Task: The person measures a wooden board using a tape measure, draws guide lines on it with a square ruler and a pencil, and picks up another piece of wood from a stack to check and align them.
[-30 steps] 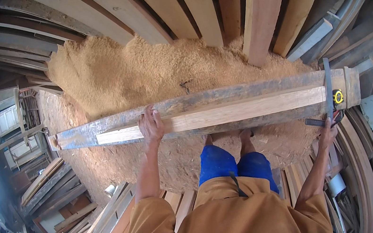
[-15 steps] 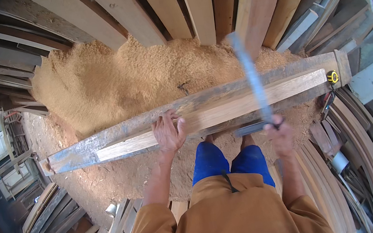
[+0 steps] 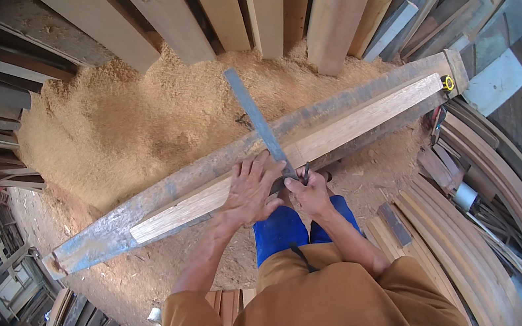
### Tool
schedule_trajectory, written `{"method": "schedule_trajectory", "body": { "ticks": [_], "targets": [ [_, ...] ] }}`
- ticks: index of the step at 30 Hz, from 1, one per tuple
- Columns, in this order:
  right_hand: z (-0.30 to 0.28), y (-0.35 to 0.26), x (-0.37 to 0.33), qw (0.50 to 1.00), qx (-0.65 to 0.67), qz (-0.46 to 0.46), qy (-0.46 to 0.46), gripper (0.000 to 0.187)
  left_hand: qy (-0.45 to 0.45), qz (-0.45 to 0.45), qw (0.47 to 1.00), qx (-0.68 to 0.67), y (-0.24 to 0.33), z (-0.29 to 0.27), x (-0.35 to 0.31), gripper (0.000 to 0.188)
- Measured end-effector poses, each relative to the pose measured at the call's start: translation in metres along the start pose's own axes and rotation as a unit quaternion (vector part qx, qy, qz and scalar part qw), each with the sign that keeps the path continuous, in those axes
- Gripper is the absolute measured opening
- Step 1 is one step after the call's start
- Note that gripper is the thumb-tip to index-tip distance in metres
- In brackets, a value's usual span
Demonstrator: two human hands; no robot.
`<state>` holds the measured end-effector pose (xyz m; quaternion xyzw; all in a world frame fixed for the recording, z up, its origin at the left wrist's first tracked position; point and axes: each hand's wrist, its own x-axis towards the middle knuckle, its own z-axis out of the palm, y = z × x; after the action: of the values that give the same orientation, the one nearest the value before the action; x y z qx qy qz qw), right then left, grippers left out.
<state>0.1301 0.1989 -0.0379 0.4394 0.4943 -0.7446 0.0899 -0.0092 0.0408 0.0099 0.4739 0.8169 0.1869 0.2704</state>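
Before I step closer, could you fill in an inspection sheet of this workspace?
Surface: worn, stained bench plank, running aslant.
Things: pale timber lying along it; square, blade crossing the timber; yellow tape measure at the timber's right end.
Clutter: sawdust heap beyond the bench plank.
Hands: left hand spread on the timber beside the square; right hand at the square's base, holding a slim dark thing.
Cables: nothing seen.
Surroundings: boards beyond the sawdust heap; stacked wood, lower right.

The left hand (image 3: 248,191) is resting on the pale timber (image 3: 362,123); the right hand (image 3: 312,194) is holding a square (image 3: 251,112) across it.
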Motion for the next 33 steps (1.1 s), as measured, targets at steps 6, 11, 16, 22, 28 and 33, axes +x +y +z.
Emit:
{"method": "schedule_trajectory", "body": {
  "ticks": [6, 11, 16, 22, 28, 33],
  "targets": [
    [0.004, -0.004, -0.006, 0.997, 0.067, -0.031, 0.004, 0.012, 0.050, 0.028, 0.998, 0.021, -0.007, 0.012, 0.003, 0.067],
    [0.003, -0.011, -0.008, 0.994, 0.098, -0.045, 0.020, 0.016, 0.056, 0.015, 0.998, 0.006, -0.002, 0.012, 0.007, 0.063],
    [0.002, -0.010, -0.007, 0.991, 0.102, -0.078, 0.023, 0.018, 0.083, 0.024, 0.996, 0.026, 0.002, 0.010, 0.009, 0.065],
    [0.002, -0.007, -0.006, 0.991, 0.104, -0.077, 0.032, 0.014, 0.080, 0.024, 0.996, 0.031, 0.005, 0.008, 0.010, 0.063],
    [-0.002, -0.006, -0.004, 0.992, 0.103, -0.071, 0.021, 0.014, 0.083, 0.023, 0.996, 0.029, 0.005, 0.007, 0.011, 0.063],
    [-0.003, -0.009, -0.005, 0.992, 0.099, -0.071, 0.018, 0.014, 0.071, 0.018, 0.997, 0.022, 0.006, 0.007, 0.011, 0.063]
  ]
}}
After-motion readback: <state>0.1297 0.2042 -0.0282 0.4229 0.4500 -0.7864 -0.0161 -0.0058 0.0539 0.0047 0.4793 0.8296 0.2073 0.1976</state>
